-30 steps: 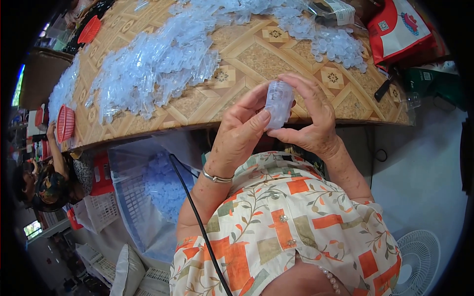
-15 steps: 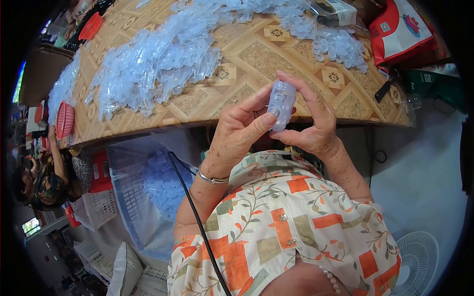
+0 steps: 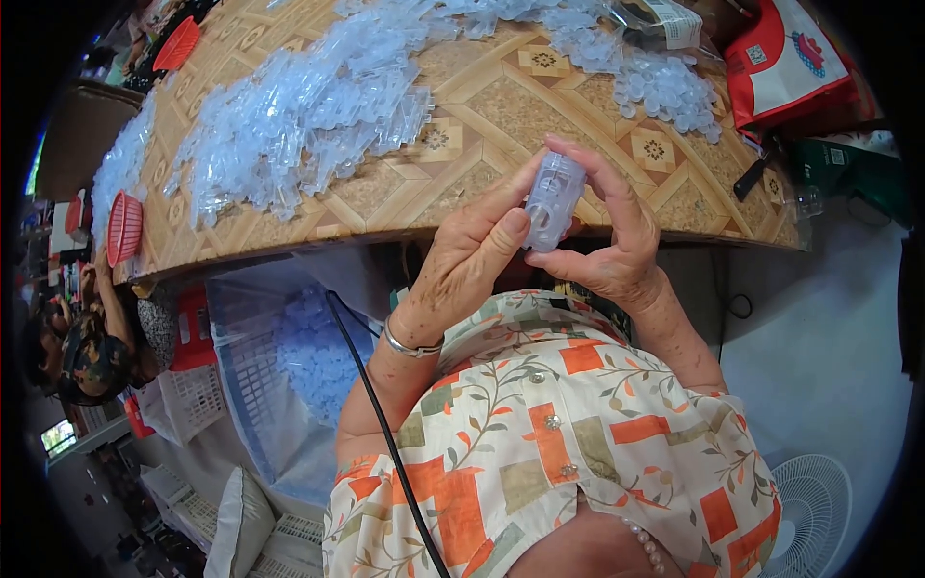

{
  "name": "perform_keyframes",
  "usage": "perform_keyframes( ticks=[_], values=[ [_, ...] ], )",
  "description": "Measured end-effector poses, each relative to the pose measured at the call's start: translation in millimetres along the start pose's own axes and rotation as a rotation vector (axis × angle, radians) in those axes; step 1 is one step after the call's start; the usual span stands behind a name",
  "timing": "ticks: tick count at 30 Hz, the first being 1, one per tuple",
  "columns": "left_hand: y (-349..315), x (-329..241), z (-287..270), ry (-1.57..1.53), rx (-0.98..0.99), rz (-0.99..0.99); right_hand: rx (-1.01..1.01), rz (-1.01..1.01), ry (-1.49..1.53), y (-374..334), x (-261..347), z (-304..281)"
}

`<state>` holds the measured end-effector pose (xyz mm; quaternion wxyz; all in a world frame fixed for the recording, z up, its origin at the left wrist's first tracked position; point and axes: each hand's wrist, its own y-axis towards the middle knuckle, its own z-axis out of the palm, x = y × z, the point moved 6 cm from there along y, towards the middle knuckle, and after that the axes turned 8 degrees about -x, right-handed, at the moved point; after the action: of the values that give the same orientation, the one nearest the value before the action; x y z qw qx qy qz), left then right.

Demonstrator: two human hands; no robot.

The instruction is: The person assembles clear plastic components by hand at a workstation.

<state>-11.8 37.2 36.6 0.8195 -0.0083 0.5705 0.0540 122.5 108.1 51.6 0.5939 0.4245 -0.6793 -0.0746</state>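
Observation:
A small clear plastic case (image 3: 553,200) is held upright between both hands just in front of the table's near edge. My left hand (image 3: 469,262) pinches its left side with thumb and forefinger; a metal bangle sits on that wrist. My right hand (image 3: 610,231) wraps its right side, fingers curled over the top. A big heap of similar clear plastic parts (image 3: 299,116) lies on the patterned wooden table (image 3: 482,106) beyond the hands. A smaller pile of round clear caps (image 3: 665,89) lies at the far right.
A blue basket lined with a clear bag (image 3: 279,385) holds finished clear pieces, down left of my lap. Red baskets (image 3: 123,226) rest at the table's left edge. Another person (image 3: 87,337) sits at far left. A red bag (image 3: 785,67) and a fan (image 3: 805,515) are on the right.
Both hands have turned the clear case slightly and lifted it a little toward the table edge; the grip stays the same.

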Motion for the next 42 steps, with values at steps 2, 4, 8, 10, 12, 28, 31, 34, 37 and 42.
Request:
perform_keyframes(
  ticks=[2, 4, 8, 10, 12, 28, 31, 34, 37, 42],
  values=[
    [1, 7, -7, 0.03, -0.02, 0.003, 0.022, -0.028, -0.053, 1, 1, 2],
    [1, 9, -8, 0.06, -0.039, 0.003, 0.001, -0.001, -0.058, 1, 0, 3],
    [4, 15, -6, -0.118, -0.08, -0.065, -0.034, 0.061, -0.091, 1, -3, 3],
    [5, 17, -7, -0.105, -0.09, -0.062, -0.041, 0.072, -0.088, 0, -8, 3],
    [5, 15, -2, 0.021, -0.021, -0.025, -0.049, 0.083, -0.086, -2, -13, 3],
    [8, 26, -2, -0.192, -0.024, -0.09, -0.087, 0.209, 0.052, -7, -22, 4],
    [7, 26, -2, -0.24, -0.025, -0.111, -0.066, 0.208, 0.022, -6, -22, 5],
    [7, 24, -1, -0.16, -0.059, -0.115, -0.079, 0.211, 0.008, -7, -23, 5],
    [9, 21, 0, -0.176, -0.06, -0.088, -0.099, 0.209, -0.003, -6, -23, 5],
    [5, 10, 3, 0.165, -0.115, 0.114, -0.161, 0.114, -0.08, -9, -21, 4]
  ],
)
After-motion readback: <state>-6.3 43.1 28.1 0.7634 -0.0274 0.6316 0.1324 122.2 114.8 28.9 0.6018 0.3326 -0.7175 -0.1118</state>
